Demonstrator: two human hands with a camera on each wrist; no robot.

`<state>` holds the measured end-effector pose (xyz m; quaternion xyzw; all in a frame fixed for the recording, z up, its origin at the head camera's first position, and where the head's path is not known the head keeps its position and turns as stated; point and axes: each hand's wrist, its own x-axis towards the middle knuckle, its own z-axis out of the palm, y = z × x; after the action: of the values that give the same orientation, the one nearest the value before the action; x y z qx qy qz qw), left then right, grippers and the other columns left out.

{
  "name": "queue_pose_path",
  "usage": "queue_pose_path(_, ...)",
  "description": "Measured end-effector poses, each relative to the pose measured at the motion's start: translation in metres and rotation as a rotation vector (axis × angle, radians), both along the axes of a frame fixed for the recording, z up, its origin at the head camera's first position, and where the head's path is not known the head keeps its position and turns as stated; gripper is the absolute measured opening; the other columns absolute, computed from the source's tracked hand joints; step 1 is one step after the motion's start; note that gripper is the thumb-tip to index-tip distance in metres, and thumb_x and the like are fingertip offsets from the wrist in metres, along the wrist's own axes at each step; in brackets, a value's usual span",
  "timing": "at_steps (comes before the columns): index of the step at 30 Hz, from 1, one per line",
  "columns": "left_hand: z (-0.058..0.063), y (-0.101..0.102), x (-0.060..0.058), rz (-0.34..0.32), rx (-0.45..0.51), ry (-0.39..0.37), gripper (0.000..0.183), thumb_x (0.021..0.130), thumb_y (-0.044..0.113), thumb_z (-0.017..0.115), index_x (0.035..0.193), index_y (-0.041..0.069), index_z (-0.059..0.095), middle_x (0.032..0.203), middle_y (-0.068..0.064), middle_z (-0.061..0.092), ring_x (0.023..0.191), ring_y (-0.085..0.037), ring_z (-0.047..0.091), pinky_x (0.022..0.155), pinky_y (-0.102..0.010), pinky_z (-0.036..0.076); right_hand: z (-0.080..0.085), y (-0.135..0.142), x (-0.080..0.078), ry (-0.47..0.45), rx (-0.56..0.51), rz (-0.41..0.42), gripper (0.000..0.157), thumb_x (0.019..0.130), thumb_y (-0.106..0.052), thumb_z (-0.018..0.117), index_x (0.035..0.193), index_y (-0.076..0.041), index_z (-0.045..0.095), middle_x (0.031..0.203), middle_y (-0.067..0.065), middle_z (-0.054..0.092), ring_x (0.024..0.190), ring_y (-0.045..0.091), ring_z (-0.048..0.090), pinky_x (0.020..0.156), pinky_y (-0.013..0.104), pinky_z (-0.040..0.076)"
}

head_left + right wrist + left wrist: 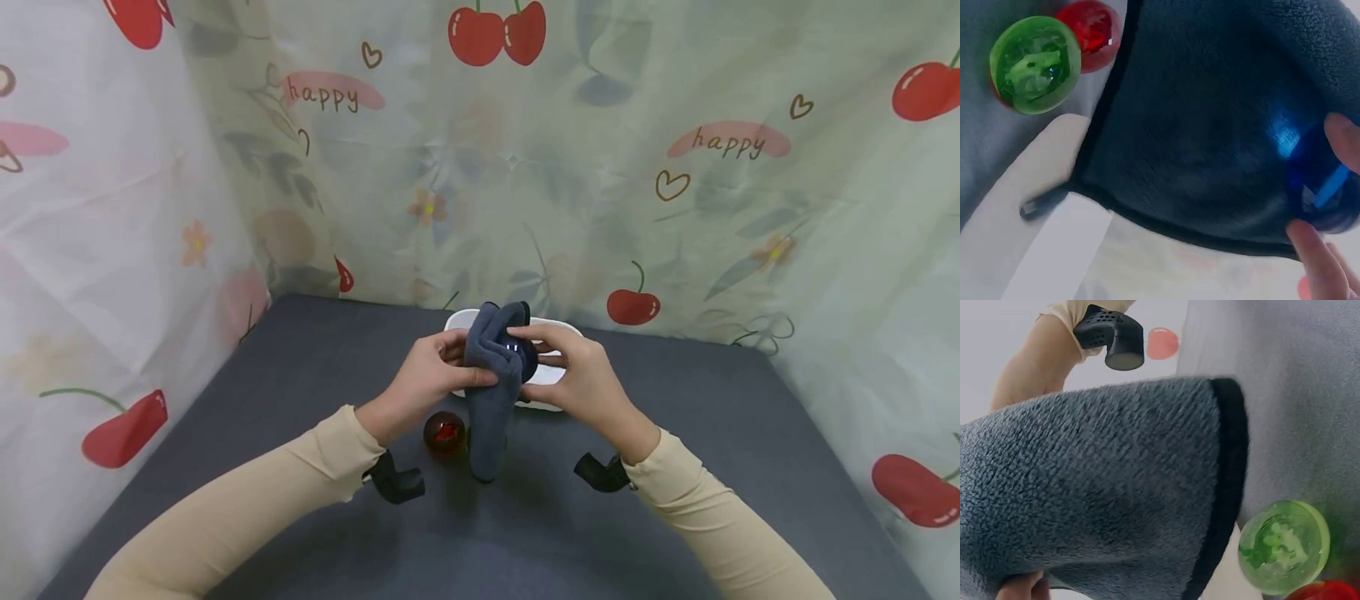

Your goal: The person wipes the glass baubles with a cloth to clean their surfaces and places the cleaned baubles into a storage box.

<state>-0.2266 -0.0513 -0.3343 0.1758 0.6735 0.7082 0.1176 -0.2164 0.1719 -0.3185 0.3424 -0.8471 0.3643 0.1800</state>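
A grey-blue cloth with black edging hangs from my left hand, which pinches it near the top between thumb and fingers. My right hand grips a dark blue transparent ball and holds it against the cloth. In the right wrist view the blue ball sits between thumb and fingertips, with a blue glow on the cloth beside it. Below the hands a red transparent ball rests on the table. Next to it is a green transparent ball, mostly hidden by the cloth in the head view.
A white tray stands behind the hands, partly covered by them. The table has a dark grey cover. Curtains printed with cherries enclose its back and sides. Black wrist-worn devices hang under both wrists.
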Motion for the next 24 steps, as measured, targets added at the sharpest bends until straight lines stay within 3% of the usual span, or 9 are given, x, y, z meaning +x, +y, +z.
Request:
queue_pose_path(3, -0.002, 0.0, -0.001, -0.006, -0.015, 0.007, 0.05, 0.082, 0.004, 0.076, 0.129, 0.005, 0.058, 0.124, -0.015, 0.064, 0.109, -0.022, 0.065, 0.091, -0.035, 0.054, -0.002, -0.001, 0.0, 0.021, 0.046, -0.026, 0.066, 0.064, -0.003, 0.089, 0.125, -0.011, 0.064, 0.124, 0.012, 0.056, 0.101, 0.025, 0.065, 0.081, 0.033, 0.057)
queue_pose_path(7, -0.004, -0.001, -0.002, -0.002, -0.027, 0.015, 0.049, 0.081, 0.007, 0.078, 0.127, 0.007, 0.06, 0.121, -0.013, 0.066, 0.108, -0.022, 0.065, 0.089, -0.036, 0.055, -0.004, 0.0, 0.001, 0.147, 0.183, -0.082, 0.069, 0.062, -0.014, 0.092, 0.126, -0.016, 0.065, 0.115, 0.008, 0.062, 0.101, 0.022, 0.063, 0.08, 0.033, 0.058)
queue_pose_path(9, -0.005, -0.002, -0.002, 0.007, -0.032, 0.019, 0.046, 0.081, 0.007, 0.077, 0.125, 0.007, 0.062, 0.118, -0.012, 0.067, 0.104, -0.021, 0.066, 0.086, -0.035, 0.056, -0.005, 0.001, 0.001, 0.186, 0.199, -0.078, 0.069, 0.062, -0.018, 0.093, 0.125, -0.017, 0.066, 0.114, 0.006, 0.064, 0.1, 0.019, 0.063, 0.08, 0.031, 0.057)
queue_pose_path(11, -0.007, -0.004, -0.002, 0.02, -0.017, 0.016, 0.042, 0.082, 0.007, 0.077, 0.123, 0.005, 0.064, 0.112, -0.009, 0.069, 0.098, -0.019, 0.067, 0.081, -0.033, 0.056, -0.007, 0.003, 0.0, 0.169, 0.153, -0.05, 0.067, 0.062, -0.017, 0.092, 0.124, -0.016, 0.066, 0.113, 0.005, 0.065, 0.097, 0.018, 0.065, 0.08, 0.027, 0.057)
queue_pose_path(14, -0.007, -0.007, -0.004, 0.013, 0.019, -0.001, 0.041, 0.084, 0.007, 0.074, 0.124, 0.004, 0.063, 0.107, -0.006, 0.07, 0.091, -0.016, 0.065, 0.074, -0.03, 0.055, -0.011, 0.005, 0.0, 0.086, -0.004, 0.013, 0.068, 0.061, -0.01, 0.092, 0.124, -0.011, 0.064, 0.116, 0.007, 0.064, 0.095, 0.016, 0.067, 0.082, 0.024, 0.055)
queue_pose_path(18, -0.004, -0.008, -0.004, -0.084, 0.05, -0.045, 0.055, 0.087, 0.009, 0.071, 0.138, 0.008, 0.051, 0.124, -0.011, 0.063, 0.102, -0.017, 0.062, 0.08, -0.032, 0.055, -0.016, 0.004, -0.001, -0.005, -0.185, 0.116, 0.069, 0.062, 0.006, 0.087, 0.124, -0.002, 0.057, 0.123, 0.015, 0.059, 0.103, 0.015, 0.065, 0.087, 0.025, 0.054)
queue_pose_path(21, 0.0, -0.008, -0.003, -0.118, 0.051, -0.033, 0.062, 0.086, 0.008, 0.072, 0.142, 0.01, 0.047, 0.134, -0.016, 0.056, 0.113, -0.022, 0.061, 0.086, -0.036, 0.055, -0.015, 0.002, -0.003, 0.027, -0.162, 0.12, 0.069, 0.063, 0.007, 0.086, 0.123, -0.002, 0.054, 0.126, 0.016, 0.059, 0.114, 0.017, 0.061, 0.093, 0.029, 0.053)
queue_pose_path(24, 0.001, -0.007, -0.003, -0.074, 0.04, -0.005, 0.057, 0.084, 0.005, 0.073, 0.137, 0.011, 0.053, 0.13, -0.015, 0.059, 0.111, -0.023, 0.062, 0.083, -0.035, 0.056, -0.012, 0.002, -0.004, 0.136, -0.023, 0.048, 0.072, 0.062, -0.002, 0.09, 0.125, -0.007, 0.057, 0.124, 0.01, 0.062, 0.116, 0.02, 0.058, 0.094, 0.035, 0.052)
